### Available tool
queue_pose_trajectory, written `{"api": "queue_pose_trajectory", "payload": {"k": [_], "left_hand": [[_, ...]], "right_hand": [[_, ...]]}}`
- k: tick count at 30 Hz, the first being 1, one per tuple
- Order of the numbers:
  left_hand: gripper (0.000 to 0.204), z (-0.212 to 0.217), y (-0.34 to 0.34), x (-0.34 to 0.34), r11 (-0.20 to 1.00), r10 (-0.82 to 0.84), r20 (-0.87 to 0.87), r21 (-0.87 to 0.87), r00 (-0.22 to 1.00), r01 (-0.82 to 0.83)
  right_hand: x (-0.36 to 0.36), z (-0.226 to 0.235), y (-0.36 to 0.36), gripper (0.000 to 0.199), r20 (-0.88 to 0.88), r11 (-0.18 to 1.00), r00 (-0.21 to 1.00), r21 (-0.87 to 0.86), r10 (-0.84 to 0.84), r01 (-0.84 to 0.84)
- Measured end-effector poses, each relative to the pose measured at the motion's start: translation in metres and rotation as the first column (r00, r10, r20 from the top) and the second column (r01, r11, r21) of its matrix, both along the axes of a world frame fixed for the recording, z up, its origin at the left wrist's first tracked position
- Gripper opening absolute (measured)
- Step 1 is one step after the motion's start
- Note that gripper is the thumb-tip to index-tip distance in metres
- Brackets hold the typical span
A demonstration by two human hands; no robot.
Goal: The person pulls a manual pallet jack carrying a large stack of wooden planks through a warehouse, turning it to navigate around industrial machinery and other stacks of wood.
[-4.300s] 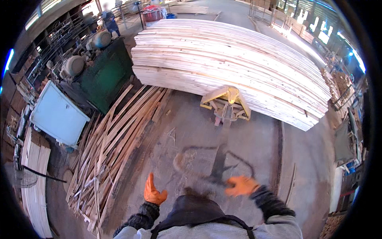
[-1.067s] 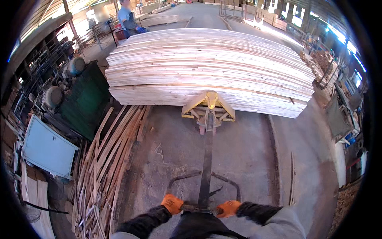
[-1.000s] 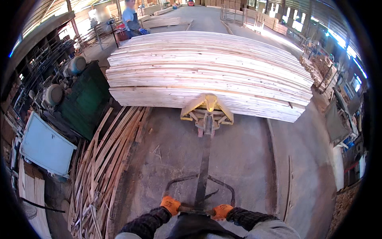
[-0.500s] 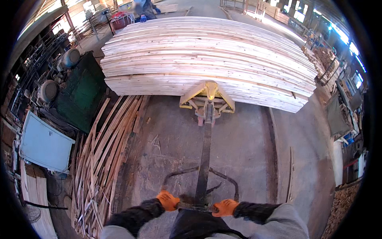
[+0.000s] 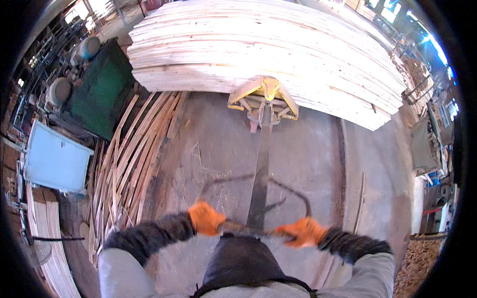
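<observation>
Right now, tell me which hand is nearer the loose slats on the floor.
Left. The left hand grips the pallet jack handle on the side toward the slats, which lie to its left. The right hand grips the handle's other end, farther from them.

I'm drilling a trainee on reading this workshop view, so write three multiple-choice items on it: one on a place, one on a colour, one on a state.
1. Where is the loose heap of thin wood strips?
A. On the floor to the person's left
B. On top of the plank stack
C. By the right wall

2. What colour are the person's gloves?
A. Blue
B. Orange
C. White

3. How do the hands stand on the pallet jack handle?
A. Only the left grips
B. Neither touches
C. Both grip it

Answers:
1 A, the strips lie beside the green machine, left of the pallet jack.
2 B, the left hand and right hand are both orange.
3 C, each hand closes on one end of the handle.
</observation>
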State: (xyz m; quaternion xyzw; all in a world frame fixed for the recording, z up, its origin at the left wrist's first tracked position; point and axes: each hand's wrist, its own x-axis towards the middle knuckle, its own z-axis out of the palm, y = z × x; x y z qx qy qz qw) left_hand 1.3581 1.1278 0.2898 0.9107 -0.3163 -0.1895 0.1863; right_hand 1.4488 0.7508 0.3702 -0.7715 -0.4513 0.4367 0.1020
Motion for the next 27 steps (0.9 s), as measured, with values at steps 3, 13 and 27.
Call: {"api": "queue_pose_trajectory", "payload": {"k": [3, 13, 27], "left_hand": [[0.020, -0.093, -0.023, -0.061, 0.979, 0.076, -0.220, 0.200, 0.973, -0.032], [0.035, 0.040, 0.012, 0.034, 0.991, -0.030, -0.056, -0.133, 0.998, 0.022], [0.030, -0.073, -0.038, -0.043, 0.959, 0.102, -0.317, 0.285, 0.943, -0.008]], "right_hand": [[-0.075, -0.131, -0.017, 0.060, -0.008, 0.984, 1.000, -0.175, 0.029, -0.029], [0.020, 0.025, 0.030, 0.059, -0.214, 0.937, 0.944, -0.299, -0.250, 0.181], [-0.060, -0.111, 0.005, 0.072, -0.098, 0.940, 0.992, -0.339, -0.078, 0.040]]}}
